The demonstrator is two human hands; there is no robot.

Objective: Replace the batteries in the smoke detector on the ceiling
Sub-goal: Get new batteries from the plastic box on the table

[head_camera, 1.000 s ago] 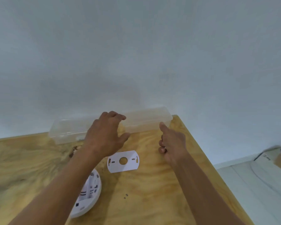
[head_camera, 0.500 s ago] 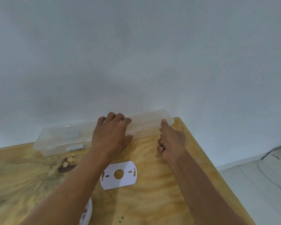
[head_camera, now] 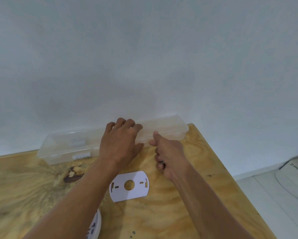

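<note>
A long clear plastic box lies on the plywood table, pushed against the white wall. My left hand rests on its lid with the fingers curled over the top and the thumb at the front. My right hand is just to the right, its index fingertip and thumb on the box's front edge and the other fingers curled in. A flat white mounting plate lies on the table between my forearms. The white smoke detector shows only partly, under my left forearm at the bottom edge.
The table ends at a right edge that runs diagonally, with pale floor below it. A cardboard box sits on the floor at the far right. A dark knot marks the wood left of my left arm.
My left hand has settled onto the box lid, fingers over its top. My right hand has closed in until finger and thumb meet the box's front edge. The view has tilted up, hiding most of the detector.
</note>
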